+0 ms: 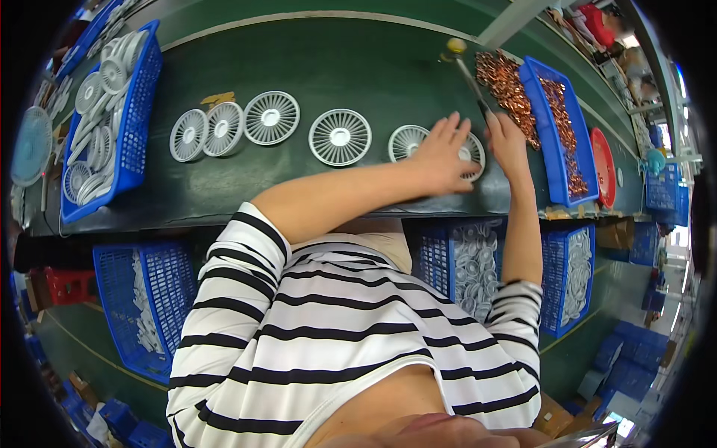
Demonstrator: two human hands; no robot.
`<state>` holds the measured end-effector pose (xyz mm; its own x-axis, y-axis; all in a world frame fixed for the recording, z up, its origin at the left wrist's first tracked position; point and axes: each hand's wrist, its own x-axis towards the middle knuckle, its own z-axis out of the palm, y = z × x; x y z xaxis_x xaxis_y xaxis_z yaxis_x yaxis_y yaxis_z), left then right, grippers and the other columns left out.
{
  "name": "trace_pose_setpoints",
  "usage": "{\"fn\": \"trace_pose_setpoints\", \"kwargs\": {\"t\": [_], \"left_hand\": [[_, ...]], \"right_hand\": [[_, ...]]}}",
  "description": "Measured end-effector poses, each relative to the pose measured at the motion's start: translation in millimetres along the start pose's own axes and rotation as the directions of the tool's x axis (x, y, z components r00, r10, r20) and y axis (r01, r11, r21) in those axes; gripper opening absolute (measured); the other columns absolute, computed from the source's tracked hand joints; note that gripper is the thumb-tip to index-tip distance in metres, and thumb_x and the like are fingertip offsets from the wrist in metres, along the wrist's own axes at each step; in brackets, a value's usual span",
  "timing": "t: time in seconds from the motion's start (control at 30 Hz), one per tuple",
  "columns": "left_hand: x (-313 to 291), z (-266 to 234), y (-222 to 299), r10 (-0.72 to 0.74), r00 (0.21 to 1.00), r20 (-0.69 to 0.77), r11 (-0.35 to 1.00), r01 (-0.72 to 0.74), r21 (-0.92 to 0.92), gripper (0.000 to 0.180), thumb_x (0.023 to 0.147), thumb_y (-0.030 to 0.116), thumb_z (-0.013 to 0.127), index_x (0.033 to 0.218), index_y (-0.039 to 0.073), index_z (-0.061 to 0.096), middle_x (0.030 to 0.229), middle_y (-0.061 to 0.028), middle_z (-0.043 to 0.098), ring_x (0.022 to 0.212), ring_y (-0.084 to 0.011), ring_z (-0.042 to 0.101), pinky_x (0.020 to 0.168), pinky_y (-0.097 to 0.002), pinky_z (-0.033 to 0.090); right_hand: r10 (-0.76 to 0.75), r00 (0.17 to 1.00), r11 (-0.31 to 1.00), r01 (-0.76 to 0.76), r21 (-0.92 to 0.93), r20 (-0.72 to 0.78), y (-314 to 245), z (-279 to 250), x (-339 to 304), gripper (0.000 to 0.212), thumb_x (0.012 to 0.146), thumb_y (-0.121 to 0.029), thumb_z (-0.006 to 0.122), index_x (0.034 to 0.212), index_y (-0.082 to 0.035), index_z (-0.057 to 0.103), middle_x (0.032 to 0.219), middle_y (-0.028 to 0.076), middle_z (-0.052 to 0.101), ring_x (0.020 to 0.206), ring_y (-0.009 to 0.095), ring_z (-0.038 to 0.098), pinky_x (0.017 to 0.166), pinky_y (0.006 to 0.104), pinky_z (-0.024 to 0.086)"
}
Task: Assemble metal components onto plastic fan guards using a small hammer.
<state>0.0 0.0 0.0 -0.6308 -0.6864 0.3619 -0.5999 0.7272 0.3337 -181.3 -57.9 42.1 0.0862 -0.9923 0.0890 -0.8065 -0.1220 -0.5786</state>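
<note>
My left hand [441, 157] lies with its fingers spread on a white round fan grille [473, 151] on the dark green bench [299, 187], holding it down. My right hand [508, 142] is just right of that grille, gripping a thin tool [469, 75] with a yellow knob on its far end. The tool's tip is hidden behind the hand. A second white grille [405, 142] lies partly under my left wrist.
Several more white grilles [340, 137] lie in a row to the left. A blue basket [142, 112] of grilles stands at far left. Loose copper parts [508, 86], a blue tray [556, 142] of them and a red dish [603, 168] are on the right. Blue baskets [463, 261] sit below the bench.
</note>
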Motion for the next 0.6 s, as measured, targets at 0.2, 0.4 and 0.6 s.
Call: {"fn": "trace_pose_setpoints", "kwargs": {"t": [0.2,0.4,0.6], "left_hand": [[20,-18,-7,-0.157,0.987,0.026,0.964,0.159,-0.213,0.071,0.067,0.036,0.078,0.129,0.013,0.051,0.128,-0.0249,0.049,0.126,-0.0374,0.042,0.111,-0.0494,0.024],[25,-19,-6,-0.219,0.976,0.021,0.925,0.214,-0.312,0.108,0.062,0.038,0.081,0.143,0.002,0.020,0.117,-0.0257,0.056,0.114,-0.0362,0.053,0.113,-0.0468,0.024],[20,-21,-10,-0.238,0.969,0.062,0.919,0.245,-0.310,0.111,0.064,0.042,0.080,0.145,0.002,0.016,0.123,-0.0262,0.054,0.119,-0.0363,0.051,0.113,-0.0479,0.022]], "right_hand": [[0.205,0.959,0.851,-0.078,0.519,-0.193,-50,-70,-134,0.031,0.101,-0.019,0.043,0.125,-0.005,0.055,0.070,-0.003,0.052,0.053,0.001,0.041,0.045,0.0163,0.031],[0.186,0.958,0.974,-0.151,0.171,-0.216,-14,-42,-190,0.038,0.099,-0.017,0.046,0.135,-0.007,0.049,0.075,0.005,0.057,0.059,0.011,0.051,0.057,0.0254,0.044],[0.197,0.953,0.959,-0.139,0.246,-0.231,-39,-53,-189,0.036,0.096,-0.008,0.048,0.131,0.001,0.050,0.087,0.015,0.068,0.074,0.020,0.064,0.066,0.0329,0.048]]}}
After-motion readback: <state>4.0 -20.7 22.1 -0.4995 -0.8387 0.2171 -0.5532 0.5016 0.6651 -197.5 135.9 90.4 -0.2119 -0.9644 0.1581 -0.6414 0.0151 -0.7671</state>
